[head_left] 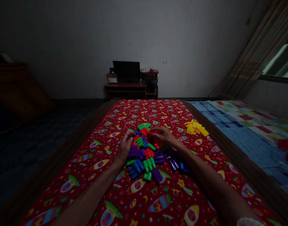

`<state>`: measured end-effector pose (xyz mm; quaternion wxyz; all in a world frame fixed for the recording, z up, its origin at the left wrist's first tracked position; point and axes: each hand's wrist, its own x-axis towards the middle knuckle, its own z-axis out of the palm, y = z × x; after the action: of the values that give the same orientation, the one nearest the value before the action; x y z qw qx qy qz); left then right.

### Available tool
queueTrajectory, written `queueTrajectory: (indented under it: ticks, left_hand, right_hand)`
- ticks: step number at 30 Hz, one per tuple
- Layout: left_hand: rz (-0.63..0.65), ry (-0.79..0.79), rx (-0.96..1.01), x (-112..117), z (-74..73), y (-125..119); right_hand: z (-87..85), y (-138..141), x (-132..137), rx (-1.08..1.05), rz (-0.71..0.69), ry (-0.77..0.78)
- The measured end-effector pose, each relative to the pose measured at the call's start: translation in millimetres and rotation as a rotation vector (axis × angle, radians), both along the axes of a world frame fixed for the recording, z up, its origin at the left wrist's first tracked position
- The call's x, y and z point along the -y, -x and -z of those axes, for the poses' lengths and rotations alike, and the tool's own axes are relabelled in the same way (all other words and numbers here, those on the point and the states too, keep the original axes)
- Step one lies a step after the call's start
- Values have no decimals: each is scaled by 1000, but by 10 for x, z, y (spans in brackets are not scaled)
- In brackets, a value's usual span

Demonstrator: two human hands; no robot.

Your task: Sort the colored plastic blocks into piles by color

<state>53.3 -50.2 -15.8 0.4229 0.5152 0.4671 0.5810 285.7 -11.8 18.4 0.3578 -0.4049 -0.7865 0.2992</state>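
A heap of plastic building blocks in red, green, blue and purple lies on the red patterned cloth (132, 205). My left hand (125, 147) rests against the heap's left edge, fingers loosely bent beside a purple block (133, 152) and not closed round anything I can see. Over the upper right of the heap, my right hand (164, 137) reaches in with fingers apart. Its fingertips are close to a red block (144, 131); contact is hard to make out. Green blocks (149, 164) and blue blocks (136, 169) lie nearer me. My right forearm partly covers purple blocks (174, 164).
A separate pile of yellow blocks (196, 128) sits at the cloth's right side. Beyond the table's far end stands a desk (125, 85) with a monitor (126, 71). A bed with a blue and checked cover (225, 125) is on the right.
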Motion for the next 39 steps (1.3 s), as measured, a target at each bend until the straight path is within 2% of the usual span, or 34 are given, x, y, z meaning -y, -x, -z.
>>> queueTrajectory:
  ticks: [3,5,9,12,14,19,22,26,30,32,34,37,39]
  left_hand:
    - [-3,4,-32,11,-17,6]
    - [-8,0,-47,20,-31,10]
    - [-14,2,-75,24,-46,15]
    - [-14,2,-98,14,-37,25]
    - [-19,-4,-114,4,-26,34]
    - [-8,0,-116,-16,3,53]
    - [-7,8,-101,-15,10,51]
    - [-6,18,-98,-1,-3,45]
    - [-12,27,-130,6,-20,50]
    - [-15,24,-140,6,-24,53]
    - [-17,21,-145,7,-28,52]
    - [-24,17,-142,17,-36,43]
    - [-28,16,-135,25,-43,34]
  right_hand:
    - [121,-251,-177,-194,176,89]
    - [217,-443,-275,-230,307,90]
    - [341,-703,-359,-37,578,-83]
    - [289,-707,-314,168,647,-254]
    - [185,-626,-236,300,586,-309]
    - [-81,-300,32,637,223,-153]
    - [-119,-179,114,730,153,-131]
    - [-35,-269,48,682,203,-179]
    - [92,-523,-66,545,430,-352]
    - [90,-586,-77,466,467,-406]
    - [22,-551,-36,434,364,-375]
    - [-133,-356,110,482,22,-180]
    - [-212,-207,221,543,-140,-94]
